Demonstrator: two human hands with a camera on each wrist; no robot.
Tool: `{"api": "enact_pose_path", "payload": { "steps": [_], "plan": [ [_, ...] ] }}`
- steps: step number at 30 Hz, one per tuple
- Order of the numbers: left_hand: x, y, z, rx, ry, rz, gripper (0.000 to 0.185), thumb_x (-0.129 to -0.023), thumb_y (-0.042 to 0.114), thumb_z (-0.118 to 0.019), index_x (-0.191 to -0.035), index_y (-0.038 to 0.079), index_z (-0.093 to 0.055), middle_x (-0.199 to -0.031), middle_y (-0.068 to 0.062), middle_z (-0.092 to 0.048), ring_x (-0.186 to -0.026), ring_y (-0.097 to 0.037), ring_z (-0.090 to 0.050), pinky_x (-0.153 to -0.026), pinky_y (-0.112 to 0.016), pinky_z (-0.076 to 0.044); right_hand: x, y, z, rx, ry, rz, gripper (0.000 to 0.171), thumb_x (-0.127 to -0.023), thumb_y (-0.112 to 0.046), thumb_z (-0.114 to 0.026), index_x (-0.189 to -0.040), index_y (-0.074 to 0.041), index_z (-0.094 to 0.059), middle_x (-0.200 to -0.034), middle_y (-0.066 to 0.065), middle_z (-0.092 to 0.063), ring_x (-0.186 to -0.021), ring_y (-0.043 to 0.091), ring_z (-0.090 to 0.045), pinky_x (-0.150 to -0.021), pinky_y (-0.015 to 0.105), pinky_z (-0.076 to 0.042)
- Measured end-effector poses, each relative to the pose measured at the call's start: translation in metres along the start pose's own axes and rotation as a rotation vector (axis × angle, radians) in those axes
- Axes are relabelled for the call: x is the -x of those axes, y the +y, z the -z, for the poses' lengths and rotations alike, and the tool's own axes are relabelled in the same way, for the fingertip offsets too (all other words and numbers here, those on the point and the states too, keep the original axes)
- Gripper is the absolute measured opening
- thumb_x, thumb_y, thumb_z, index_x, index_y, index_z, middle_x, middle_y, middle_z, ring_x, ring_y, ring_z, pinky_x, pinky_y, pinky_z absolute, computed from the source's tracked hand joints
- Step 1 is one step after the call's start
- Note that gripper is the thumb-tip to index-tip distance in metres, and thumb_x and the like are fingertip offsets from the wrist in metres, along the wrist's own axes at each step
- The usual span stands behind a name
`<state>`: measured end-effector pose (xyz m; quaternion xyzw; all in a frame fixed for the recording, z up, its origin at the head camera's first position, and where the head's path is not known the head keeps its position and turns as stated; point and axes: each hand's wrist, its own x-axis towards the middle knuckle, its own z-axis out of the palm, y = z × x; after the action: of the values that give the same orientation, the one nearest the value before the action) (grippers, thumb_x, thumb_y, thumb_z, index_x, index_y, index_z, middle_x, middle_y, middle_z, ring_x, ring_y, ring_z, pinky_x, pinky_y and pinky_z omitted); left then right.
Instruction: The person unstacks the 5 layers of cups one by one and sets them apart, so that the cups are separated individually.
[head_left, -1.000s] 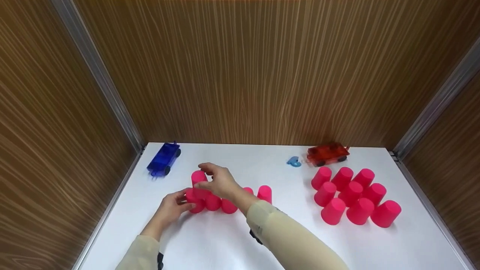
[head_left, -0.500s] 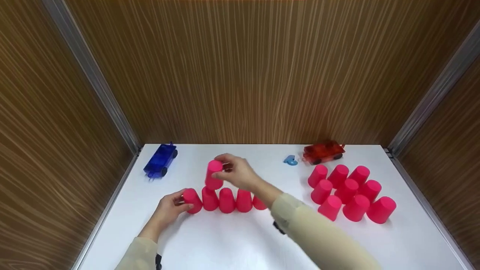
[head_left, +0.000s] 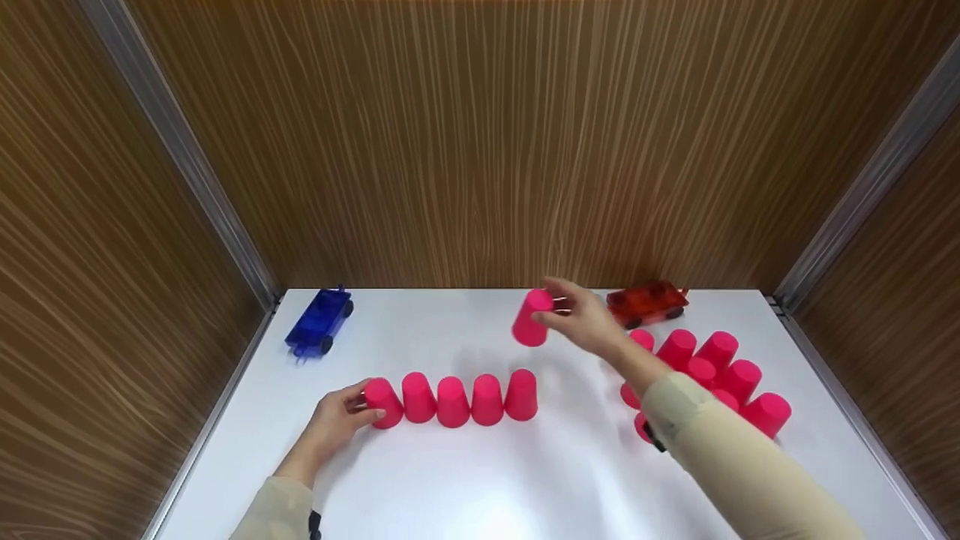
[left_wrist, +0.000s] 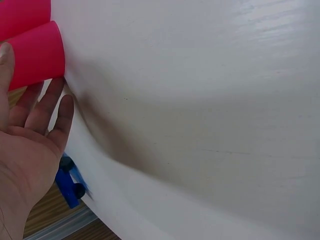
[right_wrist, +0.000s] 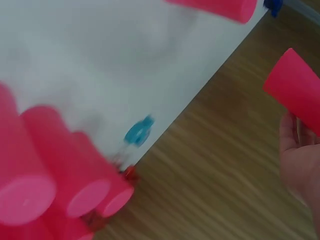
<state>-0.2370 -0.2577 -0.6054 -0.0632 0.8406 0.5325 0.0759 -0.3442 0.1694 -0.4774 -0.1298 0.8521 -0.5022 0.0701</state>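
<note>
In the head view my left hand (head_left: 337, 420) holds the leftmost pink cup (head_left: 383, 405) of a row of several upside-down cups, thumb in front and fingers behind. The left wrist view shows that pink cup (left_wrist: 40, 55) beside the fingers of the left hand (left_wrist: 30, 145). My right hand (head_left: 585, 319) grips another pink cup (head_left: 531, 321) in the air, slightly tilted, behind and above the row's right end. In the right wrist view this raised cup (right_wrist: 297, 92) stands out from the right hand (right_wrist: 305, 165), whose fingers are partly cut off by the frame.
A cluster of several upside-down pink cups (head_left: 718, 349) stands at the right, partly behind the right forearm. A blue toy car (head_left: 320, 321) sits at the back left, a red one (head_left: 646, 301) at the back right. A light-blue piece (right_wrist: 137, 132) lies near the cluster.
My right hand has lifted the pink cup off the top of the row's left end and carried it right and back. The left hand has stayed at the leftmost cup.
</note>
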Motion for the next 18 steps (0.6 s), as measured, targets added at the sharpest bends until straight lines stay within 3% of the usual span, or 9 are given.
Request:
{"api": "enact_pose_path", "payload": {
  "steps": [9,18],
  "plan": [
    [0.006,-0.005,0.003,0.015,0.02,-0.002,0.065,-0.094,0.012,-0.083,-0.153,0.008,-0.057,-0.14,-0.013,-0.068,-0.131,-0.036,-0.063,-0.105,-0.043,-0.055,-0.004,0.032,0.048,0.096,-0.06,-0.103,0.07,-0.09,-0.029,-0.088,-0.151,-0.019,-0.056,-0.14,0.009,-0.06,-0.128,0.033,-0.059,-0.095,0.044,-0.061],
    [0.013,-0.009,0.007,0.008,0.022,-0.003,0.065,-0.093,0.014,-0.084,-0.153,0.007,-0.058,-0.14,-0.013,-0.068,-0.13,-0.036,-0.064,-0.104,-0.043,-0.056,-0.006,0.059,0.059,0.201,-0.122,-0.136,0.07,-0.087,-0.02,-0.09,-0.15,-0.019,-0.058,-0.141,0.008,-0.06,-0.127,0.034,-0.059,-0.099,0.047,-0.06]
  ]
}}
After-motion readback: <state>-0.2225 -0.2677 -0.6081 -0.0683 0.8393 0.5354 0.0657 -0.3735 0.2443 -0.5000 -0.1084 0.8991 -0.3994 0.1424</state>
